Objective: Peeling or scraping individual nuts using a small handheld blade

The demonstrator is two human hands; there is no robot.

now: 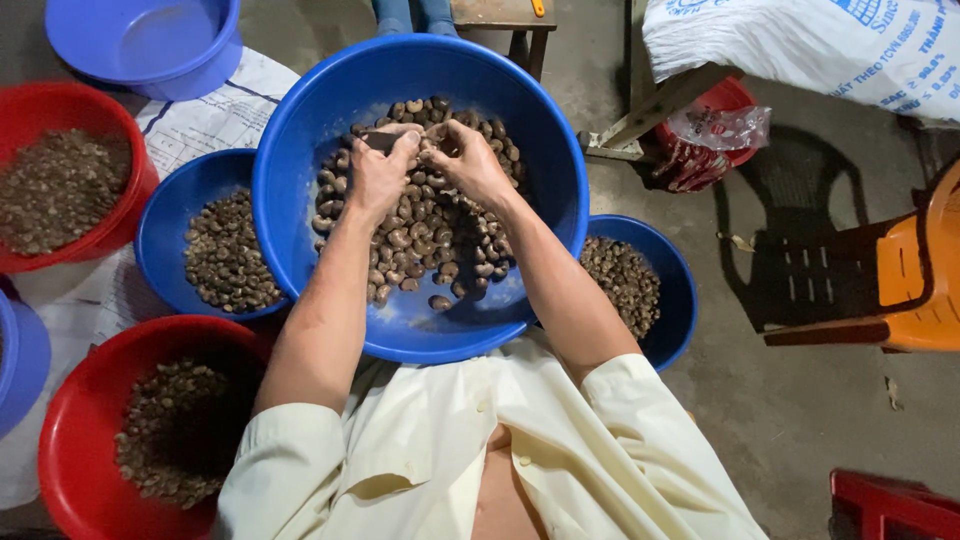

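Several red and blue basins stand around the big blue basin (300,200) on the concrete floor (780,400). Above its cashew nuts (430,250), left hand (378,172) and right hand (468,160) are pressed together, pinching a nut.

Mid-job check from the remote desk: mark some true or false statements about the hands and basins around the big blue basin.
1. Both hands, left hand and right hand, are over the large blue basin of cashew nuts. True.
2. The large blue basin is empty. False: cashews cover much of its bottom.
3. A red basin with nuts sits at lower left. True.
4. The blue basin at top left is full of nuts. False: it looks empty.
5. An orange plastic chair stands at right. True.
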